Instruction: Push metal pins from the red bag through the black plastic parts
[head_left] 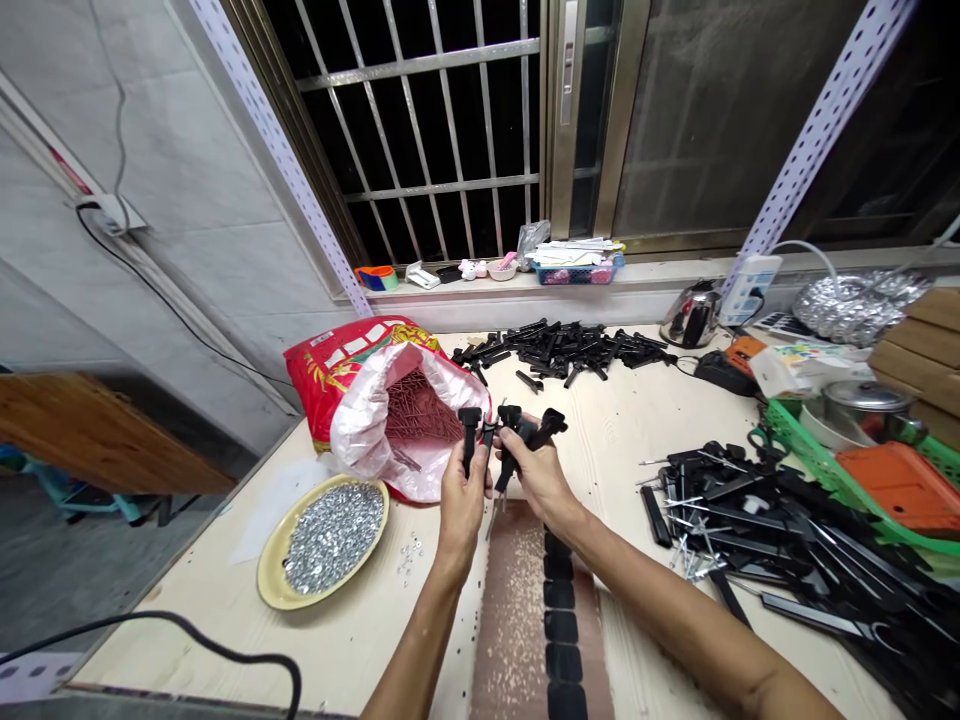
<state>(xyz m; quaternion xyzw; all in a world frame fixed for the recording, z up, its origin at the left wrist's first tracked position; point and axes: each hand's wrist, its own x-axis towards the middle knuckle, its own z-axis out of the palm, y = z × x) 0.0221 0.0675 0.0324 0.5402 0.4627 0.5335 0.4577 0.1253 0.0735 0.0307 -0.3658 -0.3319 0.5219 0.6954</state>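
My left hand [463, 495] is closed on a black plastic part [469, 430] with a wide head, held upright. My right hand [546, 480] grips several similar black plastic pieces [552, 422], fanned out at the top. Both hands almost meet at the centre, and thin metal rods show below the fingers. Beneath them lies a brown strip [514, 620] with a row of black rounded pads [561, 628]. Left of my left hand, an open red and white sack [360, 375] holds many reddish-brown screws or nails [421, 405].
A yellow bowl [274, 585] of small silvery metal pieces stands at left, with several spilled beside it. Black parts [570, 347] are heaped at the back. More black parts with metal rods [757, 520] are piled at right, beside a green basket [922, 530] and a kettle [690, 315].
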